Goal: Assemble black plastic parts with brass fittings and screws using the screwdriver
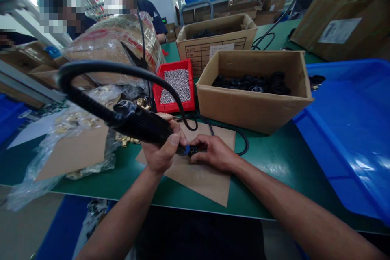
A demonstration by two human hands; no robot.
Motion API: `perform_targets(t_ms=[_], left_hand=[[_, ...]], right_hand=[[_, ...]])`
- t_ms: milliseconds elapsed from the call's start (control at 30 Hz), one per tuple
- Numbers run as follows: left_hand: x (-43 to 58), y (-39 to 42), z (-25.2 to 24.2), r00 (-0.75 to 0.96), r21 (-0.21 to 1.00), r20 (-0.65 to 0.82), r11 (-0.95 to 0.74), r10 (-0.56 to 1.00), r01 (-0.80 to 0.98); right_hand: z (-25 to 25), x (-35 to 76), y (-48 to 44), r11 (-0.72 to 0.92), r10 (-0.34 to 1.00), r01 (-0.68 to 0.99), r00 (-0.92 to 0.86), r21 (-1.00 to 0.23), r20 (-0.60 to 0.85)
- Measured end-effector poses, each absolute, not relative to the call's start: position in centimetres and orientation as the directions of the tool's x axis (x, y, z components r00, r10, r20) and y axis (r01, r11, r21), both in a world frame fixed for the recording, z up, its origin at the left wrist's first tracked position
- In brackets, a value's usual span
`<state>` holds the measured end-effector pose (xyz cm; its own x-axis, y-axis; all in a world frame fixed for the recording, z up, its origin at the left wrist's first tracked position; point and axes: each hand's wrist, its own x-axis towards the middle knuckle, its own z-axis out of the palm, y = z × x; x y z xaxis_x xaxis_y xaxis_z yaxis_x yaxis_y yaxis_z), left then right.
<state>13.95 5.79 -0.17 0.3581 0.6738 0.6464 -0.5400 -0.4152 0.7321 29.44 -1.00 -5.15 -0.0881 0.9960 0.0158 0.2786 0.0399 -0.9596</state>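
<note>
Two-handed work at a green bench [258,197]. The left hand [160,150] was closed around a black cylindrical tool [143,124], tilted so that its blue-banded end pointed down toward the right hand [216,152]. The right hand's thumb and fingers were drawn narrow about a small black part [192,151], which lay between the two hands, right at the tool's working end. Whether tip and part actually touched could not be told, the fingers hiding the join. The step in hand appeared to be the application of the tool to the part; the next move seemed to call for a firm pinch from the right hand and a steady, aligned tool in the left.

Materials: the tool had a dark, partly glossy body, and a thick, flexible cable [122,67] arched above the left hand. Beneath both hands lay a flat, matte brown cardboard sheet [204,178]. Beyond the hands, a red plastic bin [176,107] held small, shiny silver pieces [175,85]; beyond the right hand, an open cardboard carton [252,107] held dark pieces [256,83]. Left of the left hand lay brass-coloured fittings [124,141] and crumpled clear plastic [30,180]; well to the right hand's right stood a smooth blue tray [341,130].
</note>
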Motion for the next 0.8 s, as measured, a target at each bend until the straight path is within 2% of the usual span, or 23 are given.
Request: perform_targets(t_ms=[200,400,500,567,633,700,800], left_hand=[[14.6,5.7,-0.6,0.401,0.787,0.589,-0.384,0.702,-0.484],[14.2,5.5,-0.4,0.347,0.813,0.533,-0.354,0.772,-0.462],[13.2,5.7,0.9,0.257,0.805,0.467,-0.287,0.846,-0.519],[12.1,5.5,1.6,0.162,0.809,0.372,-0.234,0.914,-0.539],[10.9,4.8,1.7,0.13,0.853,0.19,-0.098,0.973,-0.513],[10.0,3.9,0.9,0.128,0.895,-0.036,0.089,0.991,-0.438],[9.4,2.9,-1.0,0.07,0.897,-0.222,0.232,0.972,-0.377]], right_hand=[[-5.3,29.5,-0.9,0.063,0.994,0.267,-0.102,-0.962,0.037],[-5.3,29.2,-1.0,0.054,0.992,0.201,-0.126,-0.978,0.028],[-5.1,29.0,-1.1,0.108,0.987,0.266,-0.141,-0.958,0.072],[-4.9,28.9,-1.2,0.155,0.985,0.362,-0.128,-0.919,0.115],[-4.9,28.8,-1.4,0.189,0.981,0.425,-0.122,-0.885,0.151],[-5.0,28.8,-1.5,0.221,0.975,0.435,-0.13,-0.873,0.182],[-4.1,29.3,-2.0,0.288,0.957,0.445,-0.16,-0.848,0.241]])
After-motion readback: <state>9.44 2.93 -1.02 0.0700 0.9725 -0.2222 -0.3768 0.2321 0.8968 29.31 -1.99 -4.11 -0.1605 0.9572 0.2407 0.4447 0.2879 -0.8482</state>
